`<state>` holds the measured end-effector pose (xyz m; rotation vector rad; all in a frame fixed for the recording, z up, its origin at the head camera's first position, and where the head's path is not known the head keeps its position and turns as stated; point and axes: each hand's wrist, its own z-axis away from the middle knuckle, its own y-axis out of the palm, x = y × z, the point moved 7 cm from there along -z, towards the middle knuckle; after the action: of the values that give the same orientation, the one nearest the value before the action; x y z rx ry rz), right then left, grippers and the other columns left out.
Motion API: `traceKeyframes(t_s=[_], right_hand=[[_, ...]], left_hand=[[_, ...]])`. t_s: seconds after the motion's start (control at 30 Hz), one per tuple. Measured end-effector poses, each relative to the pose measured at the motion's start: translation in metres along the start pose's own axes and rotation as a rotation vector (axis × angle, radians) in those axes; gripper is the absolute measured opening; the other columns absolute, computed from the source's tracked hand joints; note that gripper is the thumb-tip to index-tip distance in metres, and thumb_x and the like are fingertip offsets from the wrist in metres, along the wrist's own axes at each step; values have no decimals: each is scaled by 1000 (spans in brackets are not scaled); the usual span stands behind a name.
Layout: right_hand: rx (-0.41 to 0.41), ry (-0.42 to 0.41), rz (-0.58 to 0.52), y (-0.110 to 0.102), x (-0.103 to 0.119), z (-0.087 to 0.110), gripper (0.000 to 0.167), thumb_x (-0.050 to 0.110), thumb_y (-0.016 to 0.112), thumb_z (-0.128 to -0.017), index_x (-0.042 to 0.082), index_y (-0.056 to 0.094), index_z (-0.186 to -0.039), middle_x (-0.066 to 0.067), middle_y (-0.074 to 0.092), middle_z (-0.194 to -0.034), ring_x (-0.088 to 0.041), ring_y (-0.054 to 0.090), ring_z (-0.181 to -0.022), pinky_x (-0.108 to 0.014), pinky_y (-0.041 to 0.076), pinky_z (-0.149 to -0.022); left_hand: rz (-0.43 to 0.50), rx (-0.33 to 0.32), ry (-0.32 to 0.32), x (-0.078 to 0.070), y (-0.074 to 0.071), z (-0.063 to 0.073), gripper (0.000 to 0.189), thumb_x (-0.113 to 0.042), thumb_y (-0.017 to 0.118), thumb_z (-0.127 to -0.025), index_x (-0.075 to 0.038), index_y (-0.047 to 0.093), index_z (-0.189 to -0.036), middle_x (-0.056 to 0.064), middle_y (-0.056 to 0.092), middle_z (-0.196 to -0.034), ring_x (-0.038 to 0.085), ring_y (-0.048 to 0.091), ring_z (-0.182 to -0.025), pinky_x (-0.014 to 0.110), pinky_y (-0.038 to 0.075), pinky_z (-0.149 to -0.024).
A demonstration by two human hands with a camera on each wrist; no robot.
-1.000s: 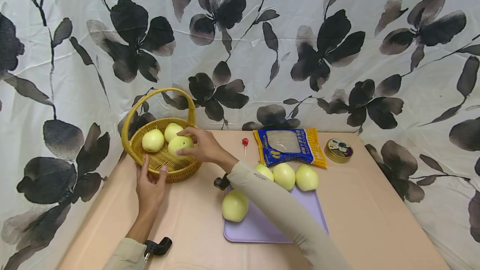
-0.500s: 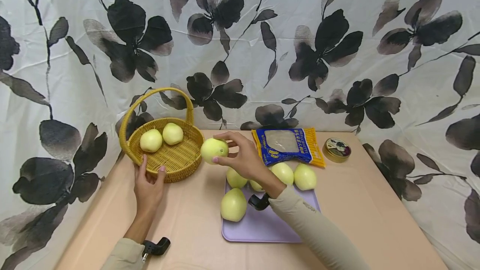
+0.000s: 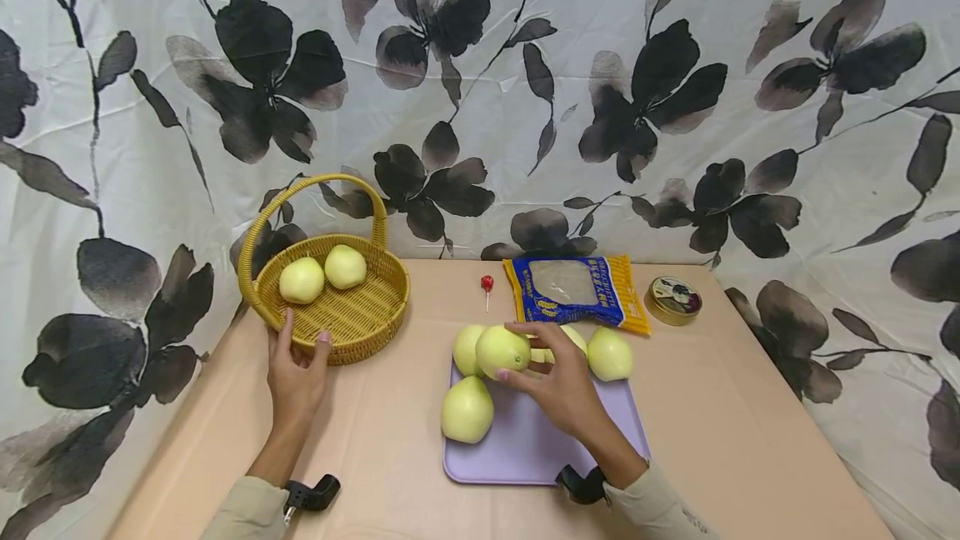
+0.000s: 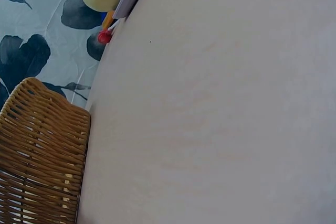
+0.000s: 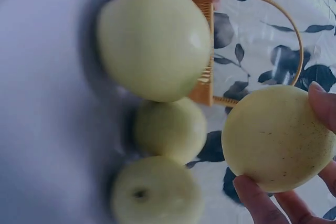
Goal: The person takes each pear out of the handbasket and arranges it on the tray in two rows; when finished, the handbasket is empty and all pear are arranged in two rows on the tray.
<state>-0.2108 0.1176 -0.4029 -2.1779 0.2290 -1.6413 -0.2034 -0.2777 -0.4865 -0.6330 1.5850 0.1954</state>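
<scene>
In the head view, my right hand holds a yellow-green apple between thumb and fingers, above the far left part of a lilac tray. The right wrist view shows this held apple with fine dark speckles. Several similar apples lie along the tray's back and left edges, one being the front-left apple. At left, my left hand holds the near side of a yellow wicker basket, thumb and forefinger at its rim. Inside are two apples. The left wrist view shows only basket weave, not fingers.
Behind the tray lies a blue and yellow pasta bag, with a round tin to its right. A red lollipop lies between basket and bag. The basket's tall arched handle stands upright. A floral cloth hangs behind the table.
My right hand has carried the apple out of the basket, rightward over to the tray. The basket holds two apples instead of three. My left hand stays at the basket.
</scene>
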Motion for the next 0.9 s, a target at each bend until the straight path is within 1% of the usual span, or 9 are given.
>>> traceKeyframes(t_s=[0.13,0.2,0.33,0.43,0.53,0.67,0.73,0.83,0.9], right_hand=[[-29,41,2,-5,-15,20,63,9,97,-77,26,72,-132,-5,65,-135,-28,67,-118,-32,64,-93],[-37,59,15,-5,-21,29,63,10,97,-76,26,73,-131,-6,66,-132,-29,67,-118,-31,65,-91],[-47,91,45,-2,-35,41,62,11,98,-75,29,73,-129,-4,66,-130,-28,67,-117,-31,65,-89],[-53,97,72,2,-44,47,63,11,99,-73,31,73,-127,-4,66,-129,-27,67,-116,-31,66,-87],[-61,78,125,6,-51,50,65,10,100,-71,31,73,-127,-5,66,-128,-27,67,-114,-31,66,-86],[-65,45,184,9,-57,53,68,11,100,-70,28,72,-130,-4,65,-132,-26,67,-117,-32,66,-87],[-61,40,168,8,-58,56,67,12,99,-74,26,71,-133,-3,64,-135,-26,67,-119,-33,65,-90],[-62,39,116,5,-59,59,54,14,92,-83,24,72,-133,-2,64,-136,-28,68,-121,-33,64,-93],[-63,44,75,3,-59,62,47,12,88,-88,24,73,-131,-2,65,-135,-30,68,-121,-32,64,-93]], left_hand=[[-11,-1,-17,2,0,0,77,-37,61,-109,-36,16,-171,-5,-5,-180,24,22,-163,40,32,-130],[-15,-4,-20,2,0,0,77,-38,61,-108,-37,16,-171,-5,-3,-180,23,23,-163,38,33,-130],[-9,-4,-1,1,0,0,77,-36,61,-109,-35,17,-171,-1,2,-180,26,25,-163,47,33,-129],[1,0,9,1,0,0,77,-35,61,-109,-33,16,-172,2,3,-180,29,25,-162,53,33,-129],[8,1,9,1,0,0,78,-34,62,-109,-32,17,-172,3,4,-180,30,26,-162,52,33,-129],[11,-2,5,1,1,-1,77,-34,62,-108,-33,17,-171,2,6,-180,28,26,-162,52,33,-129],[13,-4,6,2,1,-1,77,-35,62,-108,-32,17,-172,2,5,-180,28,25,-162,52,33,-129],[14,-4,7,1,2,0,77,-36,62,-108,-33,18,-171,2,4,-180,28,25,-163,52,33,-129],[10,-6,8,1,1,-1,77,-35,62,-109,-33,18,-171,2,4,-180,29,25,-163,51,33,-129]])
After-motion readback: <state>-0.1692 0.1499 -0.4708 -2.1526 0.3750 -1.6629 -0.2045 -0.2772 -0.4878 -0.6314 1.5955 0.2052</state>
